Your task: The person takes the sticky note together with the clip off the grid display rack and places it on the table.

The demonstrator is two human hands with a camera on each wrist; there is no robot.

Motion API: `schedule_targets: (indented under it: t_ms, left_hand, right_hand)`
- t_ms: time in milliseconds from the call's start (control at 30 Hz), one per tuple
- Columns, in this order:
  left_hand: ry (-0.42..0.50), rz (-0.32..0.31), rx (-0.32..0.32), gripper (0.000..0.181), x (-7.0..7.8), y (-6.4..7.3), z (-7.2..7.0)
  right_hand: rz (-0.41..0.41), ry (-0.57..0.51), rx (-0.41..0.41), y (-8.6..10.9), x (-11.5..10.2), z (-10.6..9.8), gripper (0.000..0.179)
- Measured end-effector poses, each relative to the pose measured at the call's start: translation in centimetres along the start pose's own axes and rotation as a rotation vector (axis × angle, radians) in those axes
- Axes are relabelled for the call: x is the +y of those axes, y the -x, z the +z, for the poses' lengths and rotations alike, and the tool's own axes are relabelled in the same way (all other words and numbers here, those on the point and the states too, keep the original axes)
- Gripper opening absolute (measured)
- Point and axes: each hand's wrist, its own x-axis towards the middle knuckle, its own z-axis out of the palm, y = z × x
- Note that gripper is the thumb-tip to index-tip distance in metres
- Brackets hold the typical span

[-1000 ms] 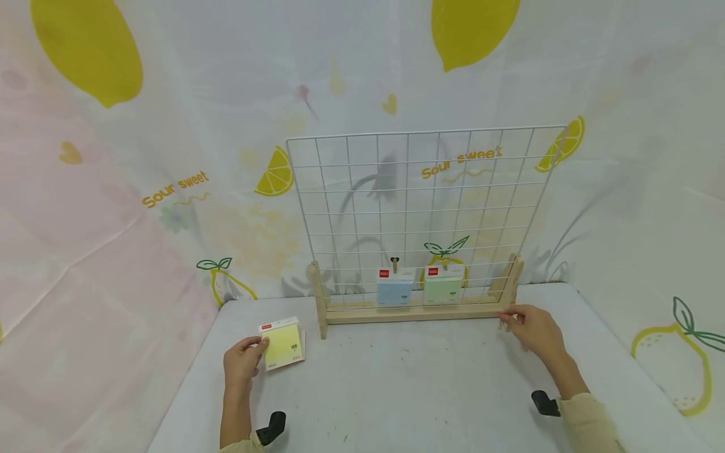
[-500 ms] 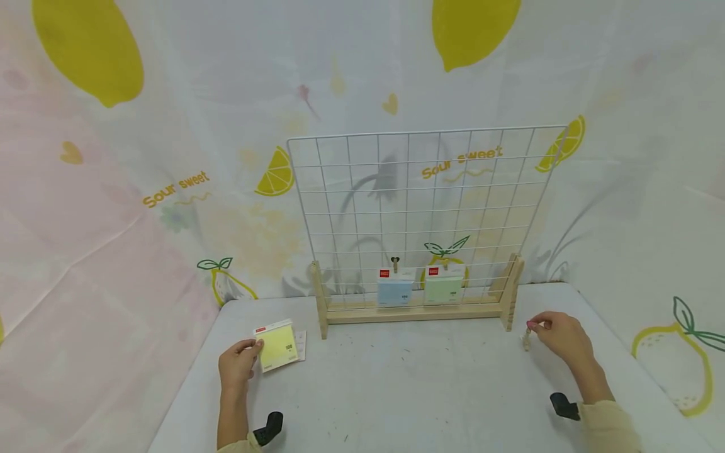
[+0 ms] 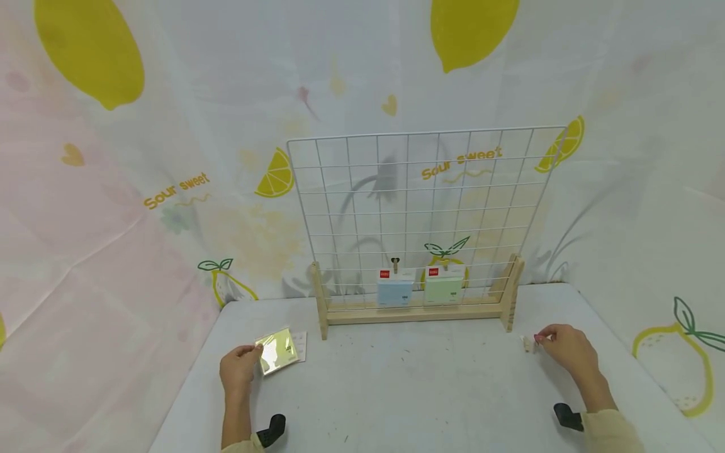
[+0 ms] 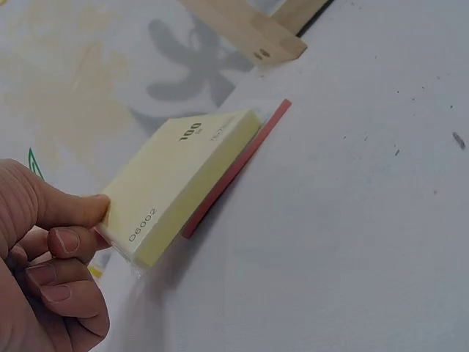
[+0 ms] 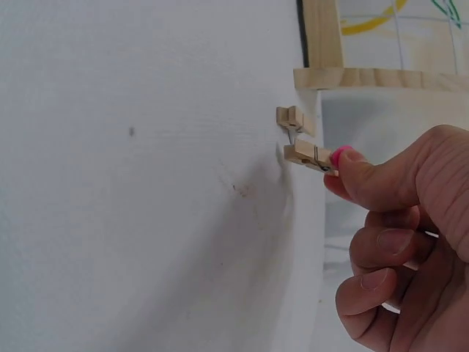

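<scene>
My left hand [image 3: 238,371] pinches a wrapped pad of yellow sticky notes [image 3: 278,352] at its near left edge, thumb on top. In the left wrist view the pad is tilted. A thin pad with a red edge [image 4: 238,169] lies beneath and beyond it, mostly hidden; in the head view a pale part of it shows. At the right, my right hand [image 3: 569,352] pinches a small wooden clothespin [image 5: 308,155] by its pink-tipped end, between thumb and forefinger. Just beside that clothespin, a second wooden clothespin [image 5: 292,117] is on the table.
Behind stands a white wire grid [image 3: 408,189] on a wooden base [image 3: 413,314]. A blue sticky note pad [image 3: 394,292] and a green sticky note pad [image 3: 443,289] hang clipped low on it. The white table [image 3: 408,390] ends at a lemon-print cloth.
My right hand has moved from the base's right foot rightward and towards me, with the clothespin. In my left hand the yellow pad has shifted slightly and tilted, now catching glare.
</scene>
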Motion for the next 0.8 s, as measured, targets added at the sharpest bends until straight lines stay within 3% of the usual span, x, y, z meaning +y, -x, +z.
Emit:
schedule_targets:
  t_ms: [433,800]
  left_hand:
    - [-0.118,-0.016,0.011,0.033,-0.1,0.4,0.6]
    - [-0.198,0.034,0.024,0.03,-0.6,0.1,1.0]
  right_hand:
    - [0.098,-0.023,-0.02,0.0,0.4,0.8,0.03]
    - [0.128,-0.054,0.005,0.3,0.9,1.2,0.03]
